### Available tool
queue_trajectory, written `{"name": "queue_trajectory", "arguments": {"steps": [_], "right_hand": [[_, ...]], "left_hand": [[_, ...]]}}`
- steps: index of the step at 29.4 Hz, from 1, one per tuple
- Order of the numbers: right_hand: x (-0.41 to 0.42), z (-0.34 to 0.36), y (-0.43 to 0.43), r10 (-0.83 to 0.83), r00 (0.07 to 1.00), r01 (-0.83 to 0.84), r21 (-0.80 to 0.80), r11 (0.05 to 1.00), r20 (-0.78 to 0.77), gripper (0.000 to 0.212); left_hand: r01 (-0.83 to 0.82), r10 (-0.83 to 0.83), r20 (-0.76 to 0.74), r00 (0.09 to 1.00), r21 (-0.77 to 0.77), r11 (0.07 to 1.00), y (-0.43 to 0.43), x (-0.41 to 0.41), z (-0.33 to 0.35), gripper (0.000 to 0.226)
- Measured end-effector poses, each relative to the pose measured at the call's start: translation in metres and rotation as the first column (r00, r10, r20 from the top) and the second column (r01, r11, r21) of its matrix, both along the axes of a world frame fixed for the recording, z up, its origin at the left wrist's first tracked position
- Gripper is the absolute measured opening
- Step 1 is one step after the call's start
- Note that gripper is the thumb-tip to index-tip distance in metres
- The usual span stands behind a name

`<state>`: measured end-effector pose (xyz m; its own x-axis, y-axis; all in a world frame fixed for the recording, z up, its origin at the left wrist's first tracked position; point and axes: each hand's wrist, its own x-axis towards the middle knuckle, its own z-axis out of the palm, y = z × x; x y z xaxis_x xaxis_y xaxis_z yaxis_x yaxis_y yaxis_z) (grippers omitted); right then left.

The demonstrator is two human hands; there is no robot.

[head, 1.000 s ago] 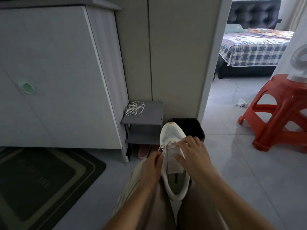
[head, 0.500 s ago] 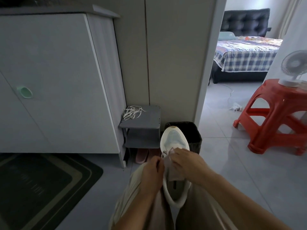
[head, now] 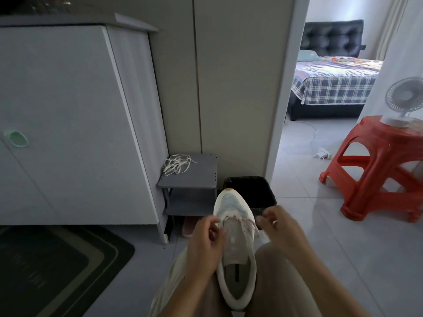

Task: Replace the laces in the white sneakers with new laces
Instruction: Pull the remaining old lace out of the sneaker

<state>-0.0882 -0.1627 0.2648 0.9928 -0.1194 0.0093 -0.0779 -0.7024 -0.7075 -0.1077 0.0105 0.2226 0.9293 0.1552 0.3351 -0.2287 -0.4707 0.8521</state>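
A white sneaker [head: 235, 245] rests between my knees, toe pointing away from me. A thin pale lace [head: 248, 223] runs through its front eyelets. My left hand [head: 203, 245] pinches the lace end at the sneaker's left side. My right hand [head: 278, 227] sits just right of the sneaker, fingers curled on the other lace end. A loose bundle of white laces [head: 176, 164] lies on the small grey shelf [head: 201, 177] ahead.
A white cabinet [head: 68, 124] stands to the left, with a dark doormat [head: 52, 271] in front. A black bin [head: 250, 191] sits just beyond the sneaker's toe. A red stool [head: 375, 170] carrying a small fan [head: 404, 99] stands at the right. Pink slippers [head: 190, 226] lie under the shelf.
My right hand has moved from on top of the sneaker's tongue out to its right side, pulling the lace. My left hand stays at the left eyelets. My view has tilted down slightly.
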Motion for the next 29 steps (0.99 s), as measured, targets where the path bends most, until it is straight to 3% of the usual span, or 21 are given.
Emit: {"name": "queue_trajectory", "arguments": {"steps": [3,5,7,10,17,20,22,24,25,27,29], "right_hand": [[0.006,-0.009,0.043,0.079,0.995,-0.079,0.016,0.997,-0.06,0.034],[0.007,-0.014,0.051,0.077,0.997,-0.077,0.007,0.997,-0.021,0.025],[0.007,-0.02,0.043,0.043,0.999,-0.038,0.174,0.984,-0.029,0.019],[0.009,-0.023,0.03,0.074,0.995,-0.044,0.381,0.924,-0.062,0.026],[0.006,-0.023,0.033,0.1,0.994,-0.109,0.351,0.93,0.044,0.025],[0.005,-0.021,0.032,0.066,0.995,-0.088,0.363,0.928,0.071,0.027],[0.004,-0.021,0.032,0.067,0.994,-0.094,0.364,0.927,0.087,0.025],[0.003,-0.023,0.032,0.099,0.988,-0.131,0.321,0.938,0.115,0.022],[0.003,-0.023,0.032,0.115,0.985,-0.149,0.301,0.942,0.129,0.021],[0.004,-0.024,0.032,0.12,0.983,-0.158,0.312,0.937,0.137,0.021],[0.006,-0.024,0.03,0.116,0.985,-0.154,0.353,0.923,0.127,0.021]], "left_hand": [[-0.02,0.001,0.07,0.998,0.277,0.961,-0.001,0.023,0.019,0.017],[-0.004,-0.006,0.018,1.0,0.524,0.852,-0.001,0.034,0.024,0.015],[-0.006,-0.011,0.025,1.0,0.595,0.804,-0.001,0.039,0.026,0.011],[-0.034,-0.021,0.091,0.996,0.56,0.828,-0.003,0.042,0.022,0.016],[-0.109,-0.04,0.259,0.965,0.536,0.837,0.01,0.034,0.004,0.017],[0.059,-0.113,0.159,0.981,0.311,0.949,0.013,0.032,0.008,0.008],[0.107,-0.12,0.1,0.988,0.125,0.986,0.016,0.03,0.012,0.023],[0.084,-0.085,0.038,0.996,0.035,0.996,0.019,0.027,0.011,0.027],[0.07,-0.072,0.032,0.997,0.058,0.996,0.019,0.026,0.012,0.025],[0.017,-0.062,0.143,0.988,0.296,0.955,0.016,0.027,0.013,0.022],[-0.003,-0.177,0.236,0.955,0.609,0.793,0.009,0.031,0.02,0.035]]}}
